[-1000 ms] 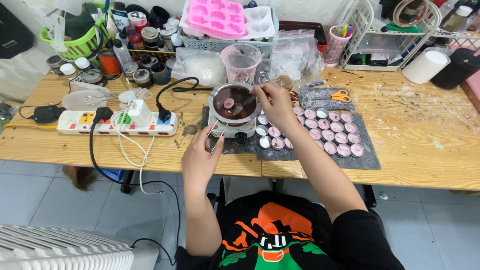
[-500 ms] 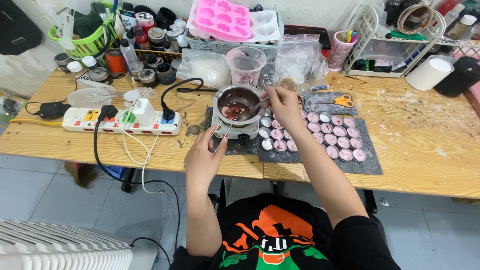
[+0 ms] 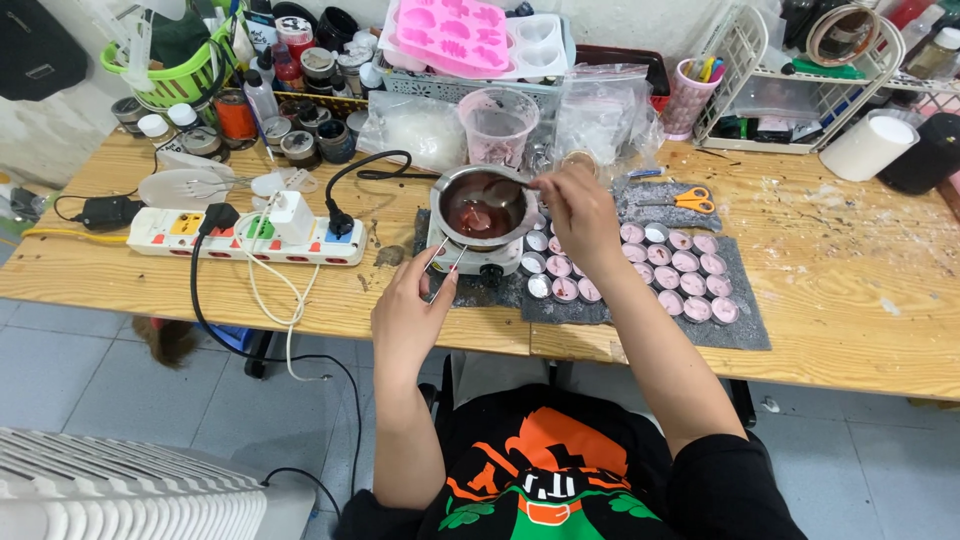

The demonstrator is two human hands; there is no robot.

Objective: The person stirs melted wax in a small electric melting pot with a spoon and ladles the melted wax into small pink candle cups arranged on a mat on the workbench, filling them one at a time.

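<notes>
Since the frame a second back, the right hand [image 3: 578,208] has lifted from the pot's right rim to its far edge, fingers pinched on a spoon [image 3: 505,188] whose bowl now sits over the melt; looks like stirring or scooping is under way. Left hand [image 3: 412,305] barely shifted: closed on thin tweezers [image 3: 443,268], tips at the hotplate's front.

Near: grey mat [image 3: 735,322] with rows of small tins [image 3: 680,282], most filled pink, a few at the left pale or empty.

Middle: steel pot [image 3: 480,207] on a white hotplate [image 3: 487,261], holding dark red liquid, at the mat's left end.

Far: clear cup [image 3: 497,124] with pink residue behind the pot; pink mould [image 3: 452,24] atop a crate; green basket [image 3: 170,70] of odds and ends.
</notes>
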